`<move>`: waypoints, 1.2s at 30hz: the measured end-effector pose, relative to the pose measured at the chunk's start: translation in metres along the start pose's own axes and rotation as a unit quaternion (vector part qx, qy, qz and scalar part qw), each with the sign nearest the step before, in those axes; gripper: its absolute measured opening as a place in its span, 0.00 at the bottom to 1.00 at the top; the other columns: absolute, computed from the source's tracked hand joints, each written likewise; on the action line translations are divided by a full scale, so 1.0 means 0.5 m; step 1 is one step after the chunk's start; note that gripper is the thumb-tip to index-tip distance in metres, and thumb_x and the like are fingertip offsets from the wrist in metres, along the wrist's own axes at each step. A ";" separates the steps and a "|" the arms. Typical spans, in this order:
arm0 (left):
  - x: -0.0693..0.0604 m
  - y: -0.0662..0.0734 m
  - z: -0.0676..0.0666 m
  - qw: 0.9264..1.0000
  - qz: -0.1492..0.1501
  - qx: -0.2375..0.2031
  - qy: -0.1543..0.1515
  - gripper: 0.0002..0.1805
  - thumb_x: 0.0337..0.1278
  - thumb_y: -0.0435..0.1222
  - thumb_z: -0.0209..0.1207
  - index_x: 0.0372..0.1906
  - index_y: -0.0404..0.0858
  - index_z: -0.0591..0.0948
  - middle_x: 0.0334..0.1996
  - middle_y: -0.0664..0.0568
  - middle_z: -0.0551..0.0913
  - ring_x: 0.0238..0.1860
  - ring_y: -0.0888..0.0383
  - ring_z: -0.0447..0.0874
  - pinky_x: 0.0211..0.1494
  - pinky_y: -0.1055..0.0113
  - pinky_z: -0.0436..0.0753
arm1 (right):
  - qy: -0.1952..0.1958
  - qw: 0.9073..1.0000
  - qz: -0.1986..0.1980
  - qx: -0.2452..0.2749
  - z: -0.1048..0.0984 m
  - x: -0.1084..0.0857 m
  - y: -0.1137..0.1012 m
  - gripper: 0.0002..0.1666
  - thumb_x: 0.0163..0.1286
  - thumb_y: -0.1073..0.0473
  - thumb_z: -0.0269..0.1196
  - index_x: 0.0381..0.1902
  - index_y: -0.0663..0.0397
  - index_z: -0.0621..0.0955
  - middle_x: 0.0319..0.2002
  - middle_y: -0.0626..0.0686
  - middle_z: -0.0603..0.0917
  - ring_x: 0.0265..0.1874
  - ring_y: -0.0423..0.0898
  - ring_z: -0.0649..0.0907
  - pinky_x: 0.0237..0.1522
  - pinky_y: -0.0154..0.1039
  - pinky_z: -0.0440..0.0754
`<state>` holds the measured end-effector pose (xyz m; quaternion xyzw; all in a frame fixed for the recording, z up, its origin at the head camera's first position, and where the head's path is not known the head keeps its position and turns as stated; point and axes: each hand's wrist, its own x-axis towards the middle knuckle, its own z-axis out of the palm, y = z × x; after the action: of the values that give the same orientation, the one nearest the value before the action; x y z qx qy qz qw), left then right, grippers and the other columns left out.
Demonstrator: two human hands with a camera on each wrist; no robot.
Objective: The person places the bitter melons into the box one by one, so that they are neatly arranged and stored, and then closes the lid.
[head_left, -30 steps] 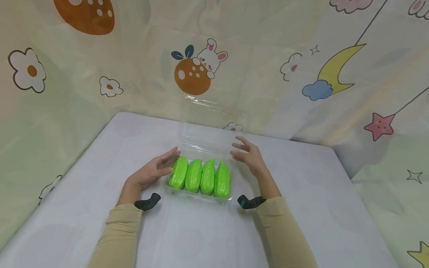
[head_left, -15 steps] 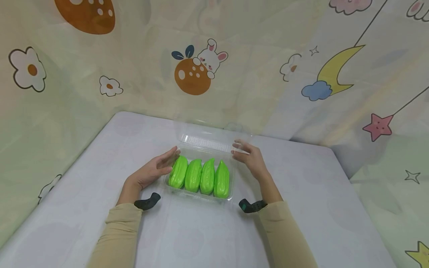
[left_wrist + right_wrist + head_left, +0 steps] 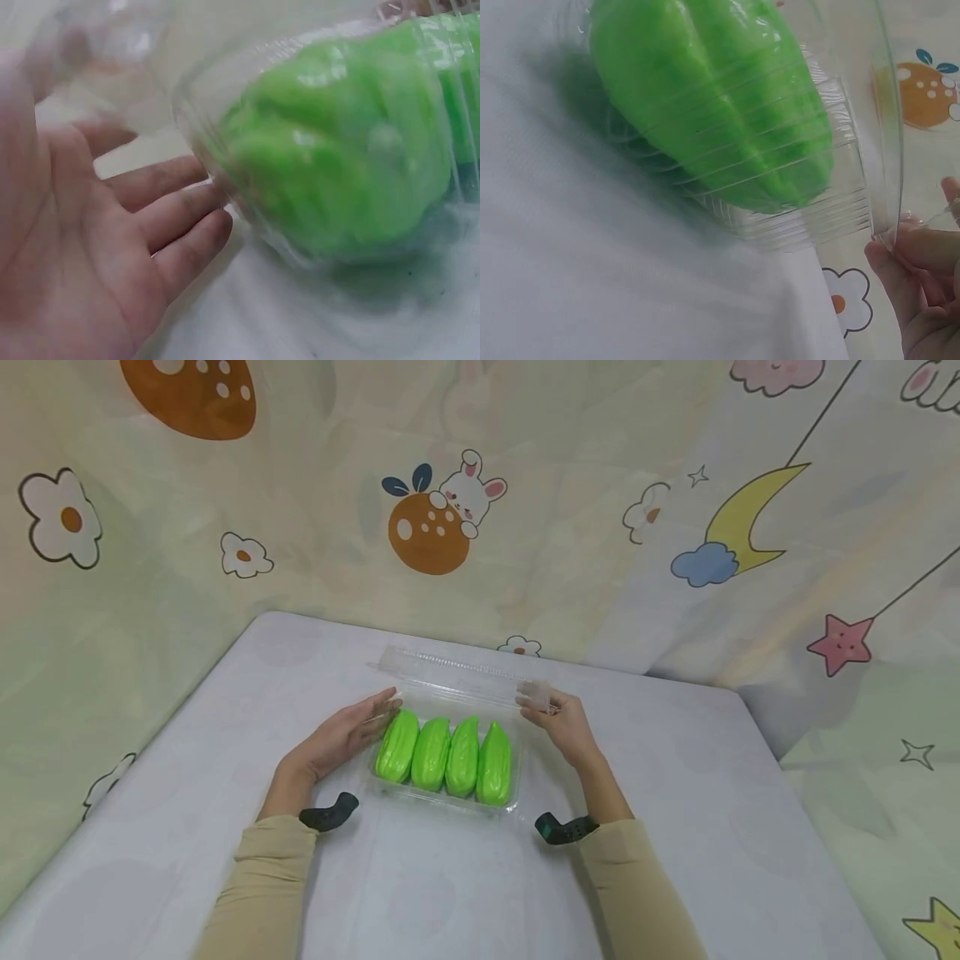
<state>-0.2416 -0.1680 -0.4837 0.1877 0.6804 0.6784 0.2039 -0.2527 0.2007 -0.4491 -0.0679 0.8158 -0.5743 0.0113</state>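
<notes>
A clear plastic clamshell box (image 3: 442,802) sits on the white table, its lid (image 3: 457,672) raised at the far side. Several glossy bright-green ribbed pieces (image 3: 431,756), gourd-like with pointed far ends, lie side by side in it. My left hand (image 3: 352,731) is at the box's left end; in the left wrist view its straight fingers (image 3: 184,206) touch the clear side wall. At the lid's right end is my right hand (image 3: 558,722). The right wrist view has its thumb and forefinger (image 3: 900,285) pinching a clear edge at a corner, seemingly of the lid.
The white tabletop (image 3: 420,885) extends all around the box. Close behind it hangs a printed cloth (image 3: 315,502) with flowers, a rabbit and a moon. A black strap device (image 3: 330,814) is on the left wrist, another (image 3: 566,829) on the right.
The lid has swung from nearly upright to a lower position, its ridged end now overlapping the right fingertips. Both hands have barely moved. The green pieces stay put.
</notes>
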 end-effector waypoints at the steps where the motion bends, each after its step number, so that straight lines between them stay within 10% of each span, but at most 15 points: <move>1: 0.001 0.004 -0.001 1.000 -0.008 -0.013 0.009 0.32 0.74 0.53 0.32 0.76 0.46 0.46 0.73 0.42 0.57 0.74 0.46 0.52 0.76 0.48 0.48 | 0.002 1.000 -0.003 -0.005 0.001 0.000 0.000 0.23 0.63 0.66 0.63 0.58 0.55 0.78 0.57 0.57 0.81 0.57 0.51 0.80 0.53 0.35 0.80; 22: 0.021 0.058 0.024 0.987 -0.104 0.058 0.112 0.25 0.68 0.54 0.45 0.66 0.52 0.65 0.65 0.50 0.70 0.63 0.46 0.70 0.62 0.55 0.68 | -0.032 0.997 -0.027 -0.063 0.001 -0.042 -0.066 0.20 0.66 0.69 0.60 0.56 0.61 0.79 0.58 0.60 0.79 0.61 0.54 0.77 0.62 0.45 0.74; 36: 0.022 0.052 0.026 0.984 -0.046 0.144 0.097 0.26 0.73 0.39 0.42 0.72 0.40 0.59 0.66 0.41 0.70 0.69 0.43 0.64 0.69 0.47 0.66 | -0.055 0.990 -0.060 -0.111 -0.006 -0.035 -0.012 0.23 0.71 0.69 0.52 0.60 0.47 0.78 0.62 0.51 0.76 0.66 0.51 0.71 0.66 0.50 0.68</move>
<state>-0.2446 -0.1507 -0.4579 0.1171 0.7952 0.5784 0.1393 -0.2349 0.2036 -0.4436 -0.1494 0.8672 -0.4749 0.0140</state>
